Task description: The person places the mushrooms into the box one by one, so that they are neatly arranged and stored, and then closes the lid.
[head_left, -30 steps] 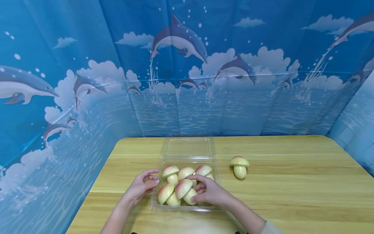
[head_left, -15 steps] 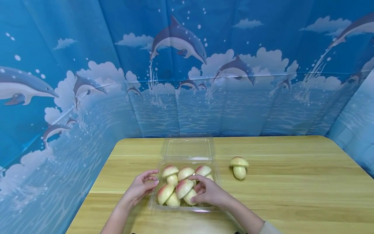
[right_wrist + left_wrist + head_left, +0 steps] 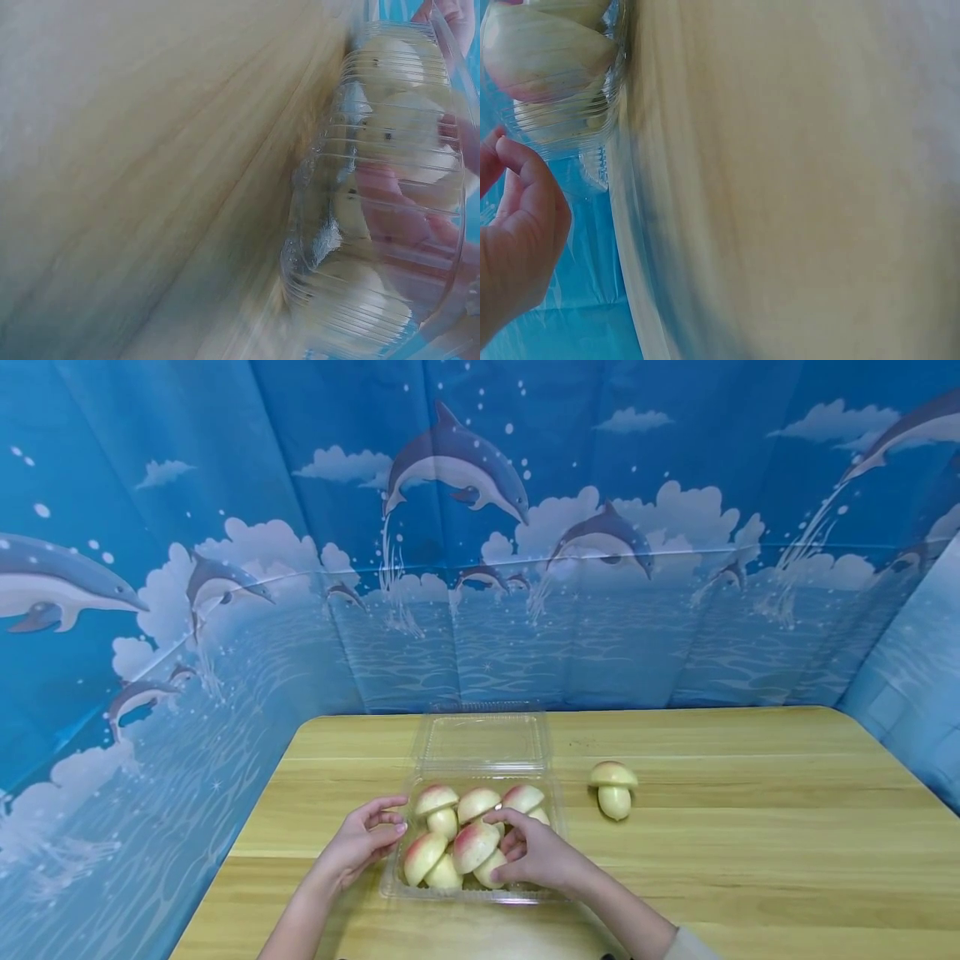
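A clear plastic clamshell box [image 3: 390, 887] lies open on the table, its lid [image 3: 483, 739] folded back toward the curtain. Several pale yellow mushrooms with pink-tinged caps sit inside, smooth like models. My right hand [image 3: 543, 857] reaches into the front right of the box and grips a mushroom [image 3: 474, 848] by its stem, thumb in front and fingers behind. In the right wrist view its fingers [image 3: 397, 210] show through the ribbed wall. My left hand [image 3: 358, 841] rests at the box's left side, fingers loosely bent, fingertips [image 3: 501, 136] right at the wall.
One more mushroom [image 3: 615, 790] stands on the wooden table [image 3: 750, 860] to the right of the box. A blue dolphin-print curtain [image 3: 480, 635] hangs along the back and left edges of the table.
The gripped mushroom's cap has shifted slightly right and down, turning a little within my right hand. My left hand, the box and the other mushrooms keep their places.
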### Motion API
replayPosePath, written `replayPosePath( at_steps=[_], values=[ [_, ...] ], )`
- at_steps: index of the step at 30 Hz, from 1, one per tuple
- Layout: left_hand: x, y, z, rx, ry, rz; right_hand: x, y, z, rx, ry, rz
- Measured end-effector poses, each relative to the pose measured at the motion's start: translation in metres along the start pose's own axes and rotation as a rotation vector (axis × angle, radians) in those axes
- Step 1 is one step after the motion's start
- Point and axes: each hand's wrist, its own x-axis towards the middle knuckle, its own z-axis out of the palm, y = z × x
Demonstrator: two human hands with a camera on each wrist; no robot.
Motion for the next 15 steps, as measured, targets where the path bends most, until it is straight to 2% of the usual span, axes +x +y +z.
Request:
replayPosePath(
  at_steps=[10, 15],
  values=[
    [0.0008, 0.0004, 0.0007, 0.000, 0.014, 0.000, 0.0011, -0.0029, 0.0031, -0.149, 0.020, -0.005],
    [0.0004, 0.0001, 0.0008, 0.002, 0.018, -0.007, 0.0020, -0.0007, 0.0056, -0.178, 0.028, -0.018]
  ],
)
